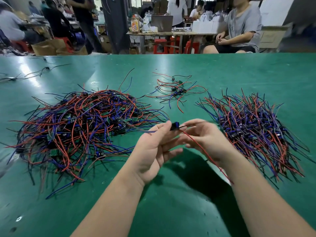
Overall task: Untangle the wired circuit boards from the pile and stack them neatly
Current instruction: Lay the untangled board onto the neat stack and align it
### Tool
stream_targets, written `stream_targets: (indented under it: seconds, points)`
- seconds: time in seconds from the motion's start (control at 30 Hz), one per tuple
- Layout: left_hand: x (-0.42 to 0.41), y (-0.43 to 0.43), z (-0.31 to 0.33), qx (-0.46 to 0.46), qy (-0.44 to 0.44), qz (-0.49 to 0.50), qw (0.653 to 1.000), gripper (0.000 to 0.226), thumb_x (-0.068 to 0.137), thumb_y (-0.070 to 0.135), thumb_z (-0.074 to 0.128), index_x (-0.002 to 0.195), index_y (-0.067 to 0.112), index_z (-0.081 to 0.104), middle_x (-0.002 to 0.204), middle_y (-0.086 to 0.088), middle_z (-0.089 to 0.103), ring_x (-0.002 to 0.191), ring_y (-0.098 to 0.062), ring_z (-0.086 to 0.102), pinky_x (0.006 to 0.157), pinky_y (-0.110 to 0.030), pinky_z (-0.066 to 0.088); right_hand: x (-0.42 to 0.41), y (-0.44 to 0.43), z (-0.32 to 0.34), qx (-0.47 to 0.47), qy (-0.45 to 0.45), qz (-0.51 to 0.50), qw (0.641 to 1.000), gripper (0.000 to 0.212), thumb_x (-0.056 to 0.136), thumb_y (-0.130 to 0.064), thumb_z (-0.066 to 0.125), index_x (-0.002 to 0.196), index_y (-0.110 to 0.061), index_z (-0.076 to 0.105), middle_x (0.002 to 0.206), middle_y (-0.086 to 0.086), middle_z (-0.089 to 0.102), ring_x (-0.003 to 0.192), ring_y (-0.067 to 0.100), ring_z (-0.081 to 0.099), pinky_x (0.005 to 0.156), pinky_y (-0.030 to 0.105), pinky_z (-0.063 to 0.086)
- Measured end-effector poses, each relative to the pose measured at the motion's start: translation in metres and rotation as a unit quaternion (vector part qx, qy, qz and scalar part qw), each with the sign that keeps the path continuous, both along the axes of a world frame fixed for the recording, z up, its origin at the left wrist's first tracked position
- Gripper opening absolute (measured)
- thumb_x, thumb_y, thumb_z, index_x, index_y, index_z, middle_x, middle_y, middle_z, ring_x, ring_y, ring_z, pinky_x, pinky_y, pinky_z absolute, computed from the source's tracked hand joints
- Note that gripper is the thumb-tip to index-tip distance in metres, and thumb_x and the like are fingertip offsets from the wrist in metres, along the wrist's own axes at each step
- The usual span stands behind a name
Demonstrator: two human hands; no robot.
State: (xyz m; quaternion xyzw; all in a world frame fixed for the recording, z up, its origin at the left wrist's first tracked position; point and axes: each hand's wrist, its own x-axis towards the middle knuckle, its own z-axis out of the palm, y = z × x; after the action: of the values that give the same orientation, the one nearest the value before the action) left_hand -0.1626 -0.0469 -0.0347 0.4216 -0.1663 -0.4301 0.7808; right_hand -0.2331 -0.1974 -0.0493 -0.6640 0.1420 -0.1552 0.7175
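Note:
A big tangled pile of small circuit boards (80, 127) with red, blue and black wires lies at the left of the green table. At the right sits a more ordered heap of boards (253, 132) with their wires fanned out. Between the two, above the table, my left hand (153, 151) pinches one small dark circuit board (174, 126) at its fingertips. My right hand (203, 139) pinches the same board from the other side. A red wire (205, 151) trails from the board down across my right wrist, and a blue wire runs left over my left fingers.
A small cluster of several wired boards (176, 90) lies farther back at the centre. Loose black wires (34, 72) lie at the far left. Beyond the table's far edge (153, 54) sits a person in a grey shirt (239, 31), with red stools and other workers behind.

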Motion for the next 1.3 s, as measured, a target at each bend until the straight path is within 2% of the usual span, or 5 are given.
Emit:
stream_targets:
  seconds: [0.33, 0.5, 0.67, 0.8, 1.3]
  points:
    - [-0.007, -0.005, -0.011, 0.037, -0.074, 0.129, 0.988, 0.025, 0.064, 0.043, 0.069, 0.077, 0.025, 0.058, 0.084, 0.007, 0.066, 0.054, -0.002, 0.057, 0.044, -0.014, 0.041, 0.007, 0.022, 0.004, 0.255, -0.133, -0.015, 0.958, 0.029, 0.042, -0.017, 0.085, 0.068, -0.012, 0.075, 0.065, 0.005, 0.069, 0.052, 0.009, 0.063, 0.053, 0.016, 0.052]
    - [-0.011, -0.002, -0.009, 0.018, -0.212, 0.035, 0.976, 0.032, 0.079, -0.002, 0.069, 0.07, 0.028, 0.075, 0.101, 0.015, 0.071, 0.074, 0.004, 0.064, 0.055, -0.013, 0.048, 0.004, 0.018, 0.014, 0.324, -0.151, -0.055, 0.932, 0.009, 0.065, -0.011, 0.065, 0.058, -0.014, 0.071, 0.062, 0.003, 0.068, 0.05, 0.007, 0.061, 0.048, 0.016, 0.051]
    - [-0.002, -0.004, -0.011, 0.065, -0.16, 0.06, 0.983, 0.03, 0.09, 0.002, 0.056, 0.074, 0.018, 0.076, 0.082, 0.0, 0.074, 0.066, -0.009, 0.067, 0.053, -0.021, 0.052, -0.002, 0.012, 0.016, 0.244, -0.103, -0.029, 0.964, 0.013, 0.068, -0.012, 0.064, 0.057, -0.016, 0.071, 0.058, 0.001, 0.064, 0.043, 0.004, 0.055, 0.045, 0.015, 0.048]
    - [-0.001, -0.004, -0.01, 0.076, -0.109, 0.063, 0.989, 0.032, 0.057, 0.039, 0.075, 0.073, 0.012, 0.072, 0.07, -0.006, 0.07, 0.057, -0.015, 0.066, 0.052, -0.021, 0.054, 0.0, 0.013, 0.011, 0.135, -0.076, -0.05, 0.987, 0.005, 0.061, -0.013, 0.071, 0.06, -0.017, 0.073, 0.058, 0.001, 0.064, 0.046, 0.008, 0.057, 0.049, 0.015, 0.047]
    - [-0.002, -0.006, -0.02, 0.175, -0.105, 0.059, 0.977, 0.007, 0.077, 0.009, 0.075, 0.072, 0.005, 0.072, 0.056, -0.007, 0.062, 0.05, -0.012, 0.061, 0.051, -0.02, 0.052, -0.004, 0.006, 0.003, 0.0, 0.023, 0.015, 1.0, 0.016, 0.071, -0.015, 0.069, 0.081, -0.002, 0.071, 0.055, 0.0, 0.061, 0.048, 0.007, 0.048, 0.047, 0.014, 0.039]
